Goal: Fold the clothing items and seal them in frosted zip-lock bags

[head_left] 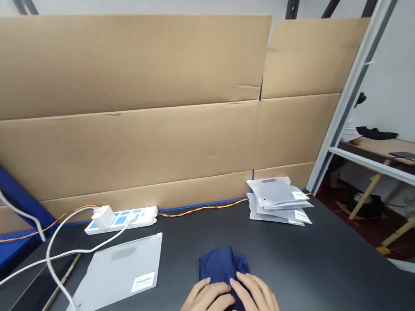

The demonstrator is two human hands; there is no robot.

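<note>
A small bundle of folded navy blue cloth (218, 265) lies on the black tabletop near the front edge of the view. My left hand (206, 306) is on its near left part, fingers curled over the fabric and thumb drawn in close. From the right, my right hand (260, 306) holds the same cloth with bent fingers, its thumb beside the left one. The near end of the bundle is partly hidden under both hands. To the left lies a flat frosted plastic bag (123, 271) with a white barcode label.
Several similar packed bags (277, 199) are stacked at the back right. A white power strip (143, 218) with a plugged-in adapter and loose white cables (62, 256) occupies the left. Cardboard panels (149, 133) stand behind the table (322, 270). Part of another person shows far right.
</note>
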